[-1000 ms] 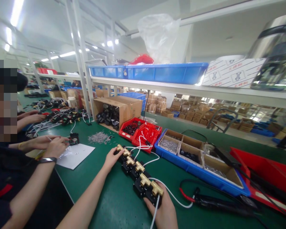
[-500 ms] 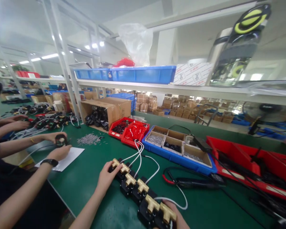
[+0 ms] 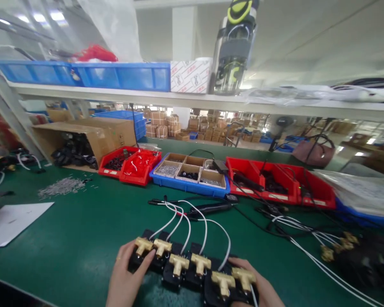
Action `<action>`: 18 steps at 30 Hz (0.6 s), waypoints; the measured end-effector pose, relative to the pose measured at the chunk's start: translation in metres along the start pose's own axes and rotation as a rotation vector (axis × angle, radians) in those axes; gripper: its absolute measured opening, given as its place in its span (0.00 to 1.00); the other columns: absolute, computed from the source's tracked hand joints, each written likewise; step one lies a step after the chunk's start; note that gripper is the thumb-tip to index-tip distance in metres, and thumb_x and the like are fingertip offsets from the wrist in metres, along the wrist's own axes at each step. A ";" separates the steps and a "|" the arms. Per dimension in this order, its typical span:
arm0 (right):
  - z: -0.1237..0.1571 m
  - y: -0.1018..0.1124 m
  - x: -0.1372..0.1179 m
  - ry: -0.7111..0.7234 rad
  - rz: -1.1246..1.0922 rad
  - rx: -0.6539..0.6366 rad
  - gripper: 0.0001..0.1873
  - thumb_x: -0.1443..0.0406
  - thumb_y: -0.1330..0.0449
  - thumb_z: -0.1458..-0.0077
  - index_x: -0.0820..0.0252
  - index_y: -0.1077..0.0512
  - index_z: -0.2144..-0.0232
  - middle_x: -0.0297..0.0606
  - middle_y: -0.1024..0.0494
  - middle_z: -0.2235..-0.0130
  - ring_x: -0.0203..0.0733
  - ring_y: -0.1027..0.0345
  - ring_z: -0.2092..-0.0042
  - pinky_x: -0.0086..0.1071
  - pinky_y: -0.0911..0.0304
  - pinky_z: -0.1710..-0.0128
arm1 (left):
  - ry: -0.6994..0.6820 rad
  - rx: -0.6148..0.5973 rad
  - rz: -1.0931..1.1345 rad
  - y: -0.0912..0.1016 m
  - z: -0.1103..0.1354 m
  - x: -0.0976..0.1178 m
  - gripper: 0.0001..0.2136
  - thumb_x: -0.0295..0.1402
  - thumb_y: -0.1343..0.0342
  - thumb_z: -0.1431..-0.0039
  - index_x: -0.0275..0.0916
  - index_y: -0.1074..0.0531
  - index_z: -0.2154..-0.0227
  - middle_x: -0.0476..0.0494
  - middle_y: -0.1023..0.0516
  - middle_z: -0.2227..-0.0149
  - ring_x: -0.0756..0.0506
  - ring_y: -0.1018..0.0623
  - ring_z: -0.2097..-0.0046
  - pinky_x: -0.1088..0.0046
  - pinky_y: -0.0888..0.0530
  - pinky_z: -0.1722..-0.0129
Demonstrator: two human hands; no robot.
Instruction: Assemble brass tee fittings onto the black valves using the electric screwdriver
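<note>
A row of several black valve bodies with brass T fittings (image 3: pixel 192 268) lies on the green bench mat (image 3: pixel 83 238) near the front edge, white wires (image 3: pixel 192 219) trailing from them toward the back. My left hand (image 3: pixel 126 277) clasps the left end of the row, thumb against the first brass fitting. My right hand (image 3: pixel 262 290) cups the right end, fingers wrapped under the last black body; much of that hand is hidden behind the parts.
Behind stand a blue divided tray (image 3: pixel 188 177), red bins (image 3: pixel 129 164) and a long red bin (image 3: pixel 281 185), an open cardboard box (image 3: pixel 83 140), a pile of small metal pins (image 3: pixel 62 186), white paper (image 3: pixel 13 221), a black tool (image 3: pixel 211 209) and more wired valves (image 3: pixel 342 245) at right.
The view has swung right, so the co-workers' arms at left have mostly left the frame. My hands keep their hold on the row of valves, which now sits straighter across the front.
</note>
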State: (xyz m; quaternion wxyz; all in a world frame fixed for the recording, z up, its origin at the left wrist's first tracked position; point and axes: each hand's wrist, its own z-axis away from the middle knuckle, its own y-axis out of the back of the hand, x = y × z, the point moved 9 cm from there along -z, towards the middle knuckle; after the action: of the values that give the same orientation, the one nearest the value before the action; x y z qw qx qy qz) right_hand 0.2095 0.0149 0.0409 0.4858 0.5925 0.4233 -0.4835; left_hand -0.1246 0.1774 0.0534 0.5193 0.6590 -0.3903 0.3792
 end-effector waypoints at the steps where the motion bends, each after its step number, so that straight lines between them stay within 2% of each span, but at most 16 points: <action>1: 0.003 0.008 -0.001 -0.017 0.008 -0.017 0.31 0.67 0.31 0.58 0.54 0.26 0.48 0.40 0.22 0.51 0.53 0.26 0.53 0.34 0.30 0.54 | -0.014 -0.014 0.003 -0.006 0.007 0.001 0.29 0.59 0.37 0.62 0.41 0.25 0.63 0.39 0.26 0.55 0.31 0.25 0.49 0.46 0.31 0.42; 4: 0.013 0.034 0.010 -0.091 0.049 0.008 0.33 0.69 0.34 0.58 0.55 0.28 0.46 0.39 0.23 0.51 0.50 0.26 0.53 0.32 0.31 0.52 | -0.060 -0.066 -0.011 -0.022 0.025 0.002 0.27 0.58 0.38 0.59 0.42 0.24 0.62 0.39 0.26 0.54 0.32 0.25 0.48 0.46 0.30 0.43; 7: 0.025 0.055 0.027 -0.120 0.150 0.031 0.34 0.68 0.34 0.56 0.57 0.30 0.43 0.42 0.25 0.46 0.52 0.28 0.48 0.36 0.34 0.45 | -0.112 -0.157 -0.073 -0.033 0.037 0.003 0.24 0.55 0.37 0.54 0.44 0.24 0.59 0.40 0.26 0.50 0.33 0.24 0.47 0.50 0.27 0.44; 9: 0.031 0.069 0.032 -0.096 0.238 0.034 0.37 0.66 0.33 0.54 0.57 0.33 0.40 0.45 0.30 0.41 0.54 0.32 0.43 0.40 0.37 0.41 | -0.134 -0.202 -0.094 -0.032 0.037 0.008 0.25 0.54 0.37 0.53 0.46 0.25 0.55 0.41 0.25 0.50 0.34 0.22 0.49 0.52 0.24 0.47; 11: 0.038 0.084 0.029 -0.052 0.349 0.038 0.37 0.64 0.33 0.51 0.56 0.34 0.38 0.45 0.34 0.37 0.53 0.36 0.39 0.39 0.35 0.42 | -0.168 -0.186 -0.106 -0.022 0.031 0.020 0.27 0.55 0.38 0.54 0.47 0.26 0.52 0.41 0.23 0.51 0.34 0.21 0.52 0.52 0.21 0.51; 13: 0.045 0.098 0.015 0.031 0.482 0.045 0.32 0.64 0.37 0.47 0.52 0.33 0.39 0.42 0.32 0.39 0.50 0.33 0.41 0.34 0.28 0.49 | -0.269 -0.143 -0.149 -0.009 0.025 0.046 0.28 0.55 0.38 0.52 0.48 0.28 0.50 0.41 0.23 0.50 0.34 0.21 0.51 0.52 0.21 0.51; 15: 0.051 0.110 -0.013 0.162 0.643 0.116 0.23 0.66 0.41 0.44 0.49 0.27 0.45 0.38 0.24 0.46 0.46 0.26 0.48 0.29 0.25 0.57 | -0.459 -0.178 -0.210 -0.007 0.028 0.083 0.26 0.52 0.38 0.48 0.52 0.30 0.47 0.42 0.24 0.47 0.35 0.23 0.47 0.53 0.23 0.48; 16: 0.054 0.115 -0.031 0.237 0.725 0.193 0.19 0.65 0.43 0.43 0.49 0.24 0.49 0.36 0.22 0.50 0.45 0.24 0.52 0.28 0.24 0.59 | -0.565 -0.238 -0.228 -0.012 0.034 0.103 0.26 0.51 0.38 0.47 0.54 0.31 0.45 0.42 0.25 0.46 0.36 0.24 0.45 0.55 0.23 0.48; 18: 0.058 0.115 -0.065 0.341 0.852 0.374 0.13 0.63 0.43 0.40 0.49 0.23 0.55 0.38 0.21 0.53 0.46 0.23 0.55 0.32 0.24 0.58 | -0.745 -0.429 -0.256 -0.036 0.053 0.137 0.27 0.48 0.36 0.46 0.55 0.34 0.43 0.43 0.25 0.45 0.38 0.25 0.45 0.59 0.24 0.48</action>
State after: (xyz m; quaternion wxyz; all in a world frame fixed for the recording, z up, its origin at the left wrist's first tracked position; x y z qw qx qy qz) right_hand 0.3007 -0.0638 0.1208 0.4494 0.8605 0.1231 -0.2058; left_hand -0.0312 0.1146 0.1548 0.5109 0.6709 -0.5359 -0.0409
